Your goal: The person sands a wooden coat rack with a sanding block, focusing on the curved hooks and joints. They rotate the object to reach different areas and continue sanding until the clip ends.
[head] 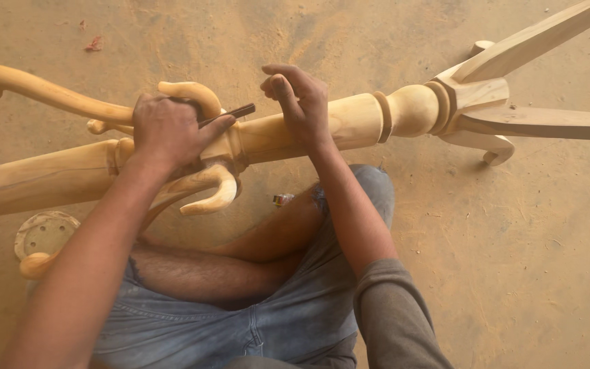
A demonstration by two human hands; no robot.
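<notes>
A long turned post of pale bare wood [356, 123] lies across my lap, running from lower left to upper right. Curved wooden hooks [216, 191] branch from it near the middle. My left hand [169, 130] grips the post at the hooks and holds a thin dark stick-like tool [233, 113] that points right. My right hand [298, 102] rests on top of the post just right of the hooks, fingers curled over it.
The post ends at the upper right in splayed wooden legs [541, 123]. A round wooden disc with holes [44, 234] lies on the dusty floor at the left. A small metal object [283, 199] sits by my knee. Sawdust covers the floor.
</notes>
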